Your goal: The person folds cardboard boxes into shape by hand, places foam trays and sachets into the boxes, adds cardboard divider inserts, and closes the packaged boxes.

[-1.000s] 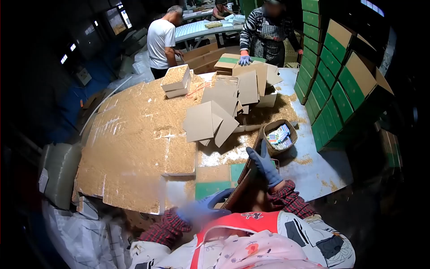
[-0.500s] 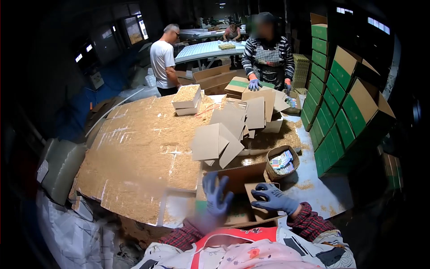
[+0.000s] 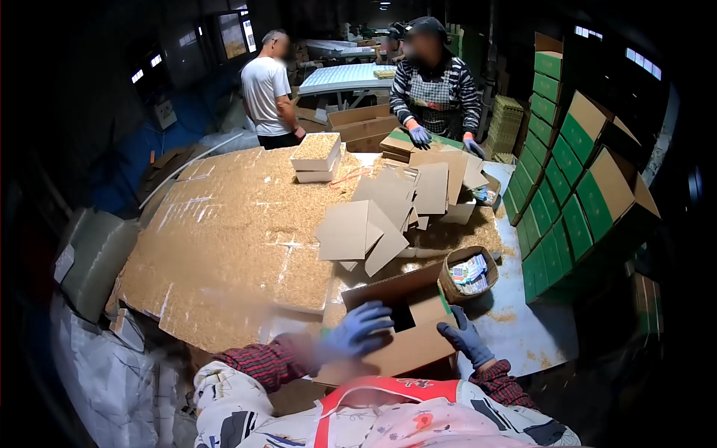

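An open cardboard box point(image 3: 415, 348) with raised flaps is right in front of me, its inside partly dark. My left hand point(image 3: 360, 333), in a grey-blue glove, is over the box's left side. Its fingers are stretched toward the opening, slightly blurred. At the right edge of the box, my right hand point(image 3: 466, 340), gloved alike, straddles the rim with thumb and fingers on it. Just beyond the box stands a woven basket point(image 3: 486, 281) holding colourful printed packets point(image 3: 469, 273).
Wood shavings cover a wide board point(image 3: 224, 246) on the left. Grey cardboard sheets point(image 3: 345, 233) lie piled ahead, near white trays point(image 3: 317, 151) of shavings. Green boxes point(image 3: 554, 246) are stacked at right. Two people stand across the table; a co-worker's gloved hand point(image 3: 418, 136) rests on cardboard.
The box has been tilted and shifted, and its opening now faces up between my hands. My right hand moved from an inner flap to the right rim. The co-worker's hands moved slightly left.
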The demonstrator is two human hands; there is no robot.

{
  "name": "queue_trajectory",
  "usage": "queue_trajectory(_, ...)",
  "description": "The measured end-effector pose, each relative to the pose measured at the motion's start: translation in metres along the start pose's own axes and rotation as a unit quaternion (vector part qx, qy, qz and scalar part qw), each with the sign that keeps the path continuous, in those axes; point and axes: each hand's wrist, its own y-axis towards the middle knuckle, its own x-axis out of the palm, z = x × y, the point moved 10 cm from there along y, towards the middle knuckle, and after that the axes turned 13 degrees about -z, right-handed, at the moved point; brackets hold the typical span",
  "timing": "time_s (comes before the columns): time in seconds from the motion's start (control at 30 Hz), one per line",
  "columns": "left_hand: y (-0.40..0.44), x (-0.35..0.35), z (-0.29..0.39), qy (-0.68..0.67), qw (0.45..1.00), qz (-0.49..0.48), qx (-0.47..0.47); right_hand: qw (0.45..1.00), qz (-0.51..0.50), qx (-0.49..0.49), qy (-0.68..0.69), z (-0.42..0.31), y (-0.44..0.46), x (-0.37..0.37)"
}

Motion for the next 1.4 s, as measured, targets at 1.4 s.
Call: queue_trajectory(1.4, -0.250, 0.035, -0.184, -0.608, 0.404, 0.622, -0.282, 0.963, -0.030, 0.154, -0.217, 0.005, 0.062, -0.008)
